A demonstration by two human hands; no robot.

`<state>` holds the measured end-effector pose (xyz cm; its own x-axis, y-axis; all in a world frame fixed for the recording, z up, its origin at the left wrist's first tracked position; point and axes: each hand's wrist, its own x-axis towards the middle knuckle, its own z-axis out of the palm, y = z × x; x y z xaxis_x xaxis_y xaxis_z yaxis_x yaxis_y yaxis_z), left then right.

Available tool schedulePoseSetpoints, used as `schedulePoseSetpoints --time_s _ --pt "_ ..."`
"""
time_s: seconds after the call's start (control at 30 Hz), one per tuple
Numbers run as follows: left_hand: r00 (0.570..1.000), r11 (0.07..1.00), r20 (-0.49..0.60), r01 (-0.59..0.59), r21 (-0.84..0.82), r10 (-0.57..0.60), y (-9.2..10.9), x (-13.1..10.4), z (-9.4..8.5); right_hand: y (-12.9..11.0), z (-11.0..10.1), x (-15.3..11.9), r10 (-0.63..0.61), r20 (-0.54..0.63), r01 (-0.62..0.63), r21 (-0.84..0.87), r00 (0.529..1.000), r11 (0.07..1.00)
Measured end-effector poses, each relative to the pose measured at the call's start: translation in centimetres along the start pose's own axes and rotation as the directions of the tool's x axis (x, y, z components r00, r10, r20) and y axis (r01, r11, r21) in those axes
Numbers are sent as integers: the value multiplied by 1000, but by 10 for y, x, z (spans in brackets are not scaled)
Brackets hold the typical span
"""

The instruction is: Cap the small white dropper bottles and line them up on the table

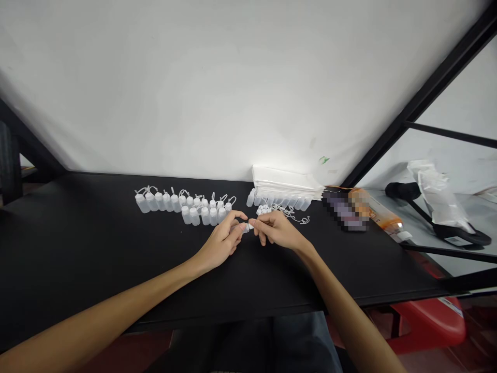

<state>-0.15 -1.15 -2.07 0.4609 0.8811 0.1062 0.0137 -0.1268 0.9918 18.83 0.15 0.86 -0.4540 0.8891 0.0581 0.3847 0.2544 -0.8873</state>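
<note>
Your left hand (220,242) pinched a mostly hidden bottle (246,228) just below frame centre, forefinger arched; your right hand (280,230) nipped its cap (250,224). It seemed light, soft, slightly slippery, best held gently round the body

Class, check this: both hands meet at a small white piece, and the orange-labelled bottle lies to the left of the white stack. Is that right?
One slip: the head view shows the orange-labelled bottle to the right of the white stack. The left hand and right hand do meet at a small white piece.
</note>
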Motion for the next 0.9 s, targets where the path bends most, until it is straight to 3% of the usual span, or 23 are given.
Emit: schedulePoseSetpoints --time_s 0.17,0.37,0.5,0.73,0.9 --pt "1000 1000 9 5 -7 -5 -1 2 -1 -2 -3 -2 -37 -54 37 10 998 999" --pt "1000 1000 1 31 -7 -31 -1 1 -1 -4 -1 -2 -23 -11 24 92 1000 995" --pt "999 999 -9 32 32 -32 2 -2 0 -1 0 0 -23 1 23 59 1000 998" --pt "1000 985 -5 -12 171 13 6 -5 1 3 3 1 -56 13 57 -96 998 994" --pt "996 925 -24 -76 372 91 10 -8 -1 4 7 2 -36 14 38 -102 999 994"
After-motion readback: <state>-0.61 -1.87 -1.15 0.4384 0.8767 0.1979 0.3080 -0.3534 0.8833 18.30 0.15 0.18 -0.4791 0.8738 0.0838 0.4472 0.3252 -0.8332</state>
